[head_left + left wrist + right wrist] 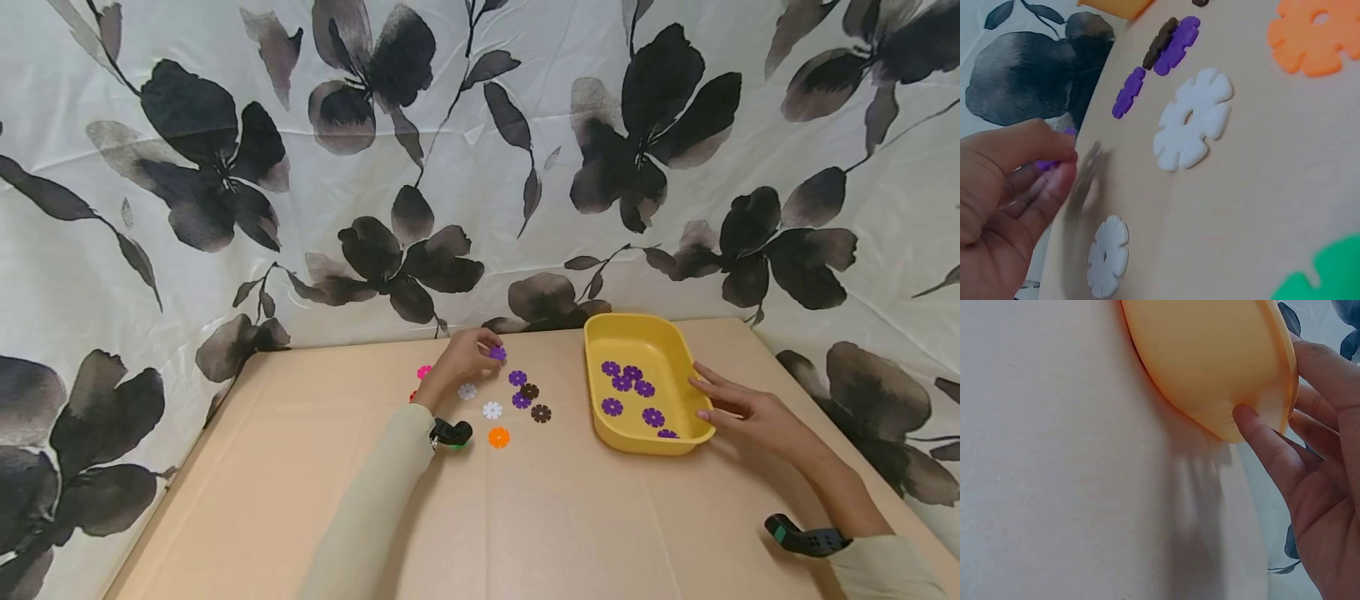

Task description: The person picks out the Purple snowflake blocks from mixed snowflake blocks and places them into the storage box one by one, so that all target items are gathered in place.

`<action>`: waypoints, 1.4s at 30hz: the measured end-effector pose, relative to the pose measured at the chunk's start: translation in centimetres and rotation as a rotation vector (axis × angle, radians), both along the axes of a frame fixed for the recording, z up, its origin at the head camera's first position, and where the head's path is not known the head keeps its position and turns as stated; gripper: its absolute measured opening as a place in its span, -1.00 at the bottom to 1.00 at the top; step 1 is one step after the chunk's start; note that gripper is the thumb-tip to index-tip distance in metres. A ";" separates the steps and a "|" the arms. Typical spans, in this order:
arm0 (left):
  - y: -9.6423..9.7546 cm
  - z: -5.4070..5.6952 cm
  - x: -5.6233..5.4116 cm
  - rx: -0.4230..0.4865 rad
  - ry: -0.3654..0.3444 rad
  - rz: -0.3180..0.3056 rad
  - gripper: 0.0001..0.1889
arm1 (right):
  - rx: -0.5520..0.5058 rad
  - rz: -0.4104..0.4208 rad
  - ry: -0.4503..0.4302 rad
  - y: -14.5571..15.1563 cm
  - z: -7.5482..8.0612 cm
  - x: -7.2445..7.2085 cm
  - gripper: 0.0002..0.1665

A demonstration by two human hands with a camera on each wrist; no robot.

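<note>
My left hand [463, 362] pinches a purple flower-shaped disc [497, 353] between thumb and fingertips, over the far part of the table. In the left wrist view, fingers mostly cover that disc. Two more purple discs [517, 377] lie just to its right, one of them against a brown disc [529, 391]. A yellow tray [637, 337] stands farther right, with several purple discs [622, 382] on its floor. My right hand [765, 421] touches the tray's right side near the front corner, its fingers extended and the thumb [1260, 434] against the wall.
White discs [492, 410], an orange disc [498, 437] and another brown disc [541, 413] lie on the wooden table [570, 517]. Pink [424, 372], red and green discs are partly hidden by the left arm. A floral cloth [525, 275] hangs behind the table.
</note>
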State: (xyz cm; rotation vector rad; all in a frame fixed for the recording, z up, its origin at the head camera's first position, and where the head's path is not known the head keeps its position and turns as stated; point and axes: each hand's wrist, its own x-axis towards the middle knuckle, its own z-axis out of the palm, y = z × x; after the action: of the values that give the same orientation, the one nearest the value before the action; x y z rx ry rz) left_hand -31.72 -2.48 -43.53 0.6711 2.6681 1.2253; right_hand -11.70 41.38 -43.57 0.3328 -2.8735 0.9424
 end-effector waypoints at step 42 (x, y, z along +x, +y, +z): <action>0.3 2.3 2.7 0.373 -0.031 -0.047 -0.62 | 0.008 -0.015 -0.060 0.2 0.1 -0.6 -0.25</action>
State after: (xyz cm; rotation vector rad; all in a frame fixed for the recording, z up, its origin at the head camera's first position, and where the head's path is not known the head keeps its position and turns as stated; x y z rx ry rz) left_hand -29.05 -2.19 -41.28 0.7474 2.4032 1.7239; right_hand -12.26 41.53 -43.42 0.2877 -2.9300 0.9550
